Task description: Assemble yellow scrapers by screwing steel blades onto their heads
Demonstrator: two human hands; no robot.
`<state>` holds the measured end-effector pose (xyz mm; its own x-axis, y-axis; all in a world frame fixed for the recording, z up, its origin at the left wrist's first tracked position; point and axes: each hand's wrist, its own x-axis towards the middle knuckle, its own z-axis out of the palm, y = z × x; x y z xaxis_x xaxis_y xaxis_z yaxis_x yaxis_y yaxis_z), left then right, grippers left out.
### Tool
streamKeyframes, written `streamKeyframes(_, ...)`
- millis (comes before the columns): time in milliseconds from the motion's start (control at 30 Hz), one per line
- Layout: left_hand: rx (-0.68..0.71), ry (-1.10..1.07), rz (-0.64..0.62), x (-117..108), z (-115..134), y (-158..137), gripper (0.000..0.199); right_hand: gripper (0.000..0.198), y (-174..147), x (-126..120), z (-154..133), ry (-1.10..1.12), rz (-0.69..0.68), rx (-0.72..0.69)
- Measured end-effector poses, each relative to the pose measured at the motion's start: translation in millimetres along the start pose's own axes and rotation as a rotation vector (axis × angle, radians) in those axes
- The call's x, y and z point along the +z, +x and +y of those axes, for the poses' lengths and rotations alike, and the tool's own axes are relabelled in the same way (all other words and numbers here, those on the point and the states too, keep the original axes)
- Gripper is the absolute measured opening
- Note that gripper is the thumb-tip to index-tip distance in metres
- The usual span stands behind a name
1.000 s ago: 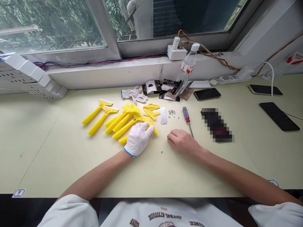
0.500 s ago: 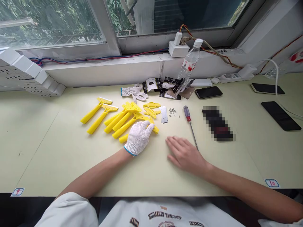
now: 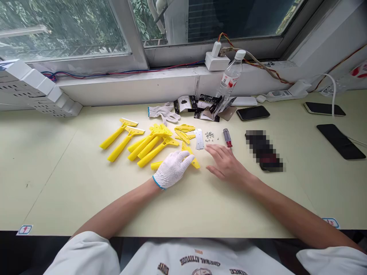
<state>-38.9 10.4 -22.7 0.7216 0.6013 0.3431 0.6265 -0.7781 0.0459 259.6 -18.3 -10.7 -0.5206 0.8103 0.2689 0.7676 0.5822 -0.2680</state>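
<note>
White knit is covering the left hand [image 3: 173,168], which is closing its fingers over a yellow scraper [image 3: 192,159] low above or on the table [image 3: 177,214], I cannot tell which; the butt of the handle is sticking out on the left of the glove, while the broad head is showing on the right, past the thumb and fingertips; the right hand [image 3: 225,162] is going bare, palm down, its thumb standing apart from the slightly bent fingers and nothing showing in its grip; it is hiding most of the shaft of a screwdriver [image 3: 227,138], whose clear and red handle is lying just beyond the knuckles, and I cannot tell whether hand and shaft are touching; ahead of the fingertips a scatter of small screws [image 3: 209,135] is lying, with a few white blades [image 3: 199,139] just to the left of it; loose yellow plates [image 3: 183,135] are resting beside the blades, and a pile of yellow handles [image 3: 150,143] is lying beyond the left hand and to its left; two scrapers with pale edges [image 3: 119,148] are lying farther left, apart from the pile; behind all this, a second glove [image 3: 164,112] is lying flat next to some black packaging cards [image 3: 207,100], and a clear bottle [image 3: 229,79] is standing behind the cards; a dark phone [image 3: 253,113] is lying to their right; nearer the right arm, a dark thing [image 3: 265,152] is appearing only as blurred blocks.
</note>
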Motion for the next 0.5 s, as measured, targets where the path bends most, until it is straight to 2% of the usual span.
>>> streamKeyframes(100,0.038,-0.009,-0.031,-4,3,2,0.044,0.045,-1,4,-9,0.086,0.063,-0.144)
streamKeyframes(267,0.039,-0.143,-0.116,-17,16,13,0.044,0.032,1,11,-20,0.141,0.056,-0.237)
streamKeyframes(367,0.064,-0.246,-0.198,-24,23,21,0.041,0.029,2,11,-24,0.232,0.115,-0.199)
streamKeyframes(500,0.012,-0.401,-0.293,-39,21,26,0.034,0.026,0,4,-30,0.434,0.131,-0.079)
